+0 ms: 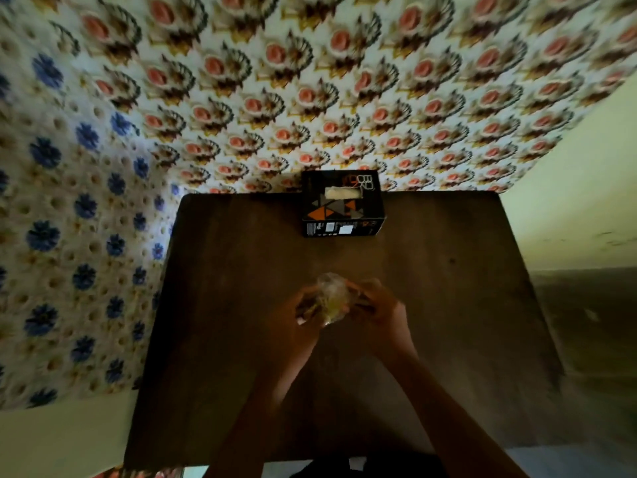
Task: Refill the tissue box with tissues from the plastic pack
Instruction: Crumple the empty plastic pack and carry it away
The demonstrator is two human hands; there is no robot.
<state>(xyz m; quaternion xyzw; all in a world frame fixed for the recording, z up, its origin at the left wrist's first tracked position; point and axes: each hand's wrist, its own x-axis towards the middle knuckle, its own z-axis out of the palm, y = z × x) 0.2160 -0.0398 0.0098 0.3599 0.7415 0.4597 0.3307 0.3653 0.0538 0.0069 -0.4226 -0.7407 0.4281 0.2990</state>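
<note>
A black tissue box (343,210) with orange and grey triangles stands at the far edge of the dark wooden table (448,305). A white tissue shows in its top slot. Nearer to me, over the middle of the table, both hands hold a crumpled clear plastic pack (332,296) between them. My left hand (303,313) grips its left side and my right hand (374,307) grips its right side. The picture is blurred, so what is inside the pack is unclear.
The table stands in a corner. A flower-patterned cloth or wall (310,98) rises behind it and a blue-flowered one (69,219) to the left. A pale wall (568,201) and dark floor lie to the right.
</note>
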